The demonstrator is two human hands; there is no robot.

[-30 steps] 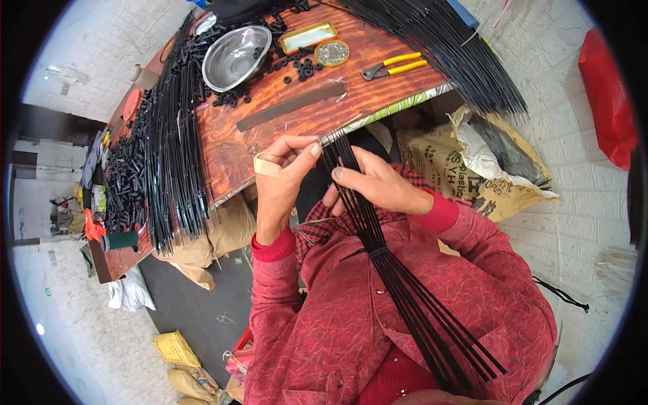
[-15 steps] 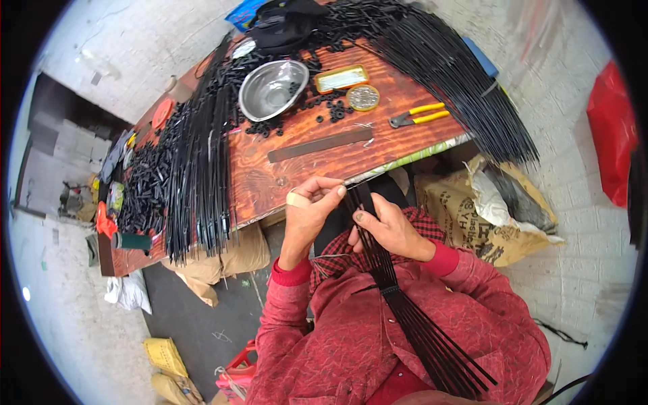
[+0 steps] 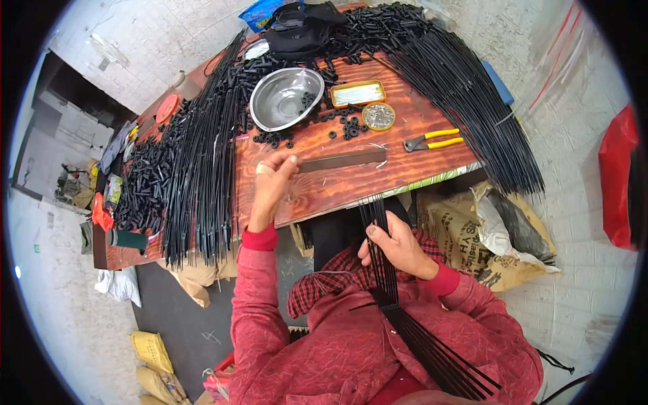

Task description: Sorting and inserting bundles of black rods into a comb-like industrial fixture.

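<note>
My right hand [image 3: 399, 248] is closed around a bundle of thin black ribs [image 3: 383, 275], like those of an umbrella. Their tips stand up past the thumb near the table edge. Lower down they are tied together and fan out across my lap. My left hand [image 3: 272, 177] is raised over the table, thumb and forefinger pinched together. Whether something thin is between them is too small to make out. Just beside those fingertips lies a flat dark bar [image 3: 343, 160], its left end hidden by the hand.
A steel bowl [image 3: 280, 101], a yellow tin [image 3: 358, 94], a round dish of small metal pieces [image 3: 378, 117] and yellow-handled pliers [image 3: 432, 140] are on the table [image 3: 317, 196]. Heaps of black ribs [image 3: 202, 175] lie left and right. A woven sack [image 3: 452, 236] stands at the right.
My left hand has moved away from the rib tips, leftward and out over the table. The right hand still grips the bundle. The view has shifted slightly.
</note>
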